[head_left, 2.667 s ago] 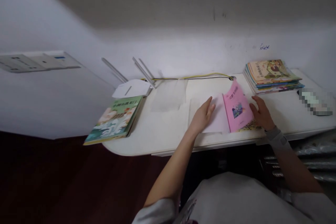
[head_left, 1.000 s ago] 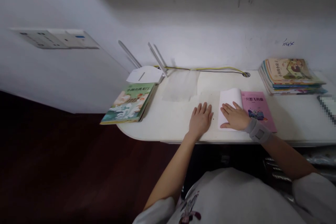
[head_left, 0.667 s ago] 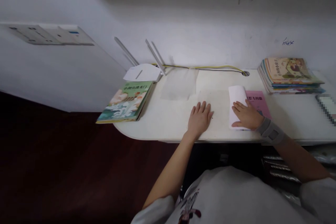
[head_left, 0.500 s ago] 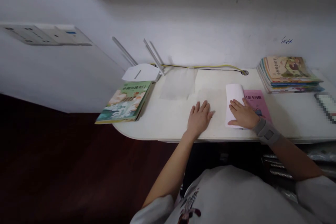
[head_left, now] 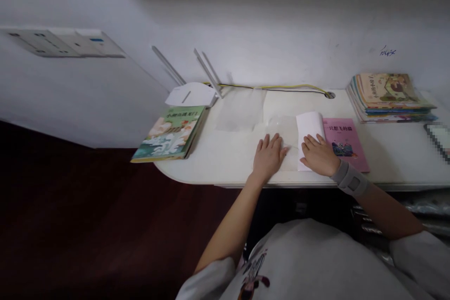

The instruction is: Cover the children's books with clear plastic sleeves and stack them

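Note:
My left hand (head_left: 268, 158) lies flat with its fingers spread on a clear plastic sheet (head_left: 283, 126) on the white desk. To its right, a pink book (head_left: 351, 152) lies with its cover picture and dark title facing up. A white page or flap (head_left: 309, 124) extends from the book's left side, over the edge of the plastic. My right hand (head_left: 319, 155), with a grey band on the wrist, rests palm down on this white part, fingers stretched out. Whether the plastic is joined to the book, I cannot tell.
Another translucent sheet (head_left: 240, 111) lies farther back. A green picture book (head_left: 168, 133) is at the left edge, before a white router (head_left: 191, 95) with raised antennas. Cables (head_left: 291, 87) run along the wall. At right are a book stack (head_left: 390, 98) and a phone-like object (head_left: 439, 140).
My right hand has slid a little left across the white part, and more of the pink cover now shows. The plastic shows more clearly between my hands. My left hand stays nearly in place.

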Tool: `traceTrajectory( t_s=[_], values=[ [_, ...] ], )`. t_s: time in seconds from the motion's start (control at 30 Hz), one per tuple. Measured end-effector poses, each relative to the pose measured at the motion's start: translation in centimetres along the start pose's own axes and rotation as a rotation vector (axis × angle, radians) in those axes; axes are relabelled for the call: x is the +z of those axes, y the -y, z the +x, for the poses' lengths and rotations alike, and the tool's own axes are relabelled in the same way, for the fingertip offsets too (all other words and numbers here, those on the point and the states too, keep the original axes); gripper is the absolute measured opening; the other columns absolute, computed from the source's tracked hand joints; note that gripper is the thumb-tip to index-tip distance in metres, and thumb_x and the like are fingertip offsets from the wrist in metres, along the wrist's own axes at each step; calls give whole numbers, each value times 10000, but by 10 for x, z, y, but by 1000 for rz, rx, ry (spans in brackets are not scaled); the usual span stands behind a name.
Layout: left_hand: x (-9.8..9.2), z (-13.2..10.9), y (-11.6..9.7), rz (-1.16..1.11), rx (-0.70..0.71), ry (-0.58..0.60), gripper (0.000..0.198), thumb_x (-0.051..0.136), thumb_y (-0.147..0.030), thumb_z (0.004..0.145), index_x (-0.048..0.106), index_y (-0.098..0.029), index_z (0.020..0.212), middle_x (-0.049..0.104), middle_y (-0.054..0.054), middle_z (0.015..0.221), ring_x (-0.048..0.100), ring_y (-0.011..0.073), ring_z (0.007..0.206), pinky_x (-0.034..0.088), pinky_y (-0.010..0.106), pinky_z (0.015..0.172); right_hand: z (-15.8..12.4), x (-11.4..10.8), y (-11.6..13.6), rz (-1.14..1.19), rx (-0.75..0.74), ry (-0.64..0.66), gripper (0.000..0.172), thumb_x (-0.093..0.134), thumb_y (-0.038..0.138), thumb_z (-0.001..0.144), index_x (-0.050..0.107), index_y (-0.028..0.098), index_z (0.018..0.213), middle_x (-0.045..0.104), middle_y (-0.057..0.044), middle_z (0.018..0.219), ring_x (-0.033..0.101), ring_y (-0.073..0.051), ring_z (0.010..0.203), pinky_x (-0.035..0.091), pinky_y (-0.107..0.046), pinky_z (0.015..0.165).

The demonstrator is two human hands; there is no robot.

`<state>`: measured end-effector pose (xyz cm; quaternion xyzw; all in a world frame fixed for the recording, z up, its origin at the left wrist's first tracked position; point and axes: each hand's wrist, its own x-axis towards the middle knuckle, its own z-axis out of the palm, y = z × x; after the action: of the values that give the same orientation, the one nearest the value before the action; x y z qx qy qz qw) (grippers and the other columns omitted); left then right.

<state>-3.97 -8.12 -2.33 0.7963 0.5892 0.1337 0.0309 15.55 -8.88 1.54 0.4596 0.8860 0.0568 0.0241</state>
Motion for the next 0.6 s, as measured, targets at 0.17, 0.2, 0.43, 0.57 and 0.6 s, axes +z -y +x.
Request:
traceTrajectory(
  t_s=[0.17,0.2,0.43,0.57,0.6],
  values=[
    [3,0,-1,-1,-1,-15,516,313,-490,952,472,-193,1343,430,90,1457,292,318,1388,268,515,1107,9,-11,-1,2,-36,21,364,418,264,922,615,64,1153,569,-234,1273,496,-310,1219,325,-455,1034],
    [4,0,-1,2,0,-18,527,317,-501,948,469,-189,1345,425,93,1461,287,324,1390,265,519,1107,15,-15,-6,7,-48,14,351,409,249,922,614,82,1154,570,-219,1276,500,-299,1215,328,-447,1031],
    [5,0,0,16,6,0,546,332,-509,940,472,-169,1343,408,102,1470,284,351,1384,266,532,1100,72,-8,-64,57,201,53,705,587,420,814,358,134,1416,221,-213,1533,147,-389,1411,171,-602,1068],
    [5,0,-1,34,-2,-7,535,330,-497,942,463,-179,1352,411,91,1470,294,352,1379,263,531,1103,75,4,-75,93,267,59,646,540,451,832,407,120,1371,387,-214,1439,245,-353,1375,201,-601,1057],
    [6,0,-2,37,-4,-8,536,332,-496,942,459,-179,1356,410,91,1471,295,353,1378,263,533,1103,73,6,-76,78,285,39,618,531,448,835,432,116,1348,408,-215,1419,265,-350,1362,205,-605,1052]
  ],
)
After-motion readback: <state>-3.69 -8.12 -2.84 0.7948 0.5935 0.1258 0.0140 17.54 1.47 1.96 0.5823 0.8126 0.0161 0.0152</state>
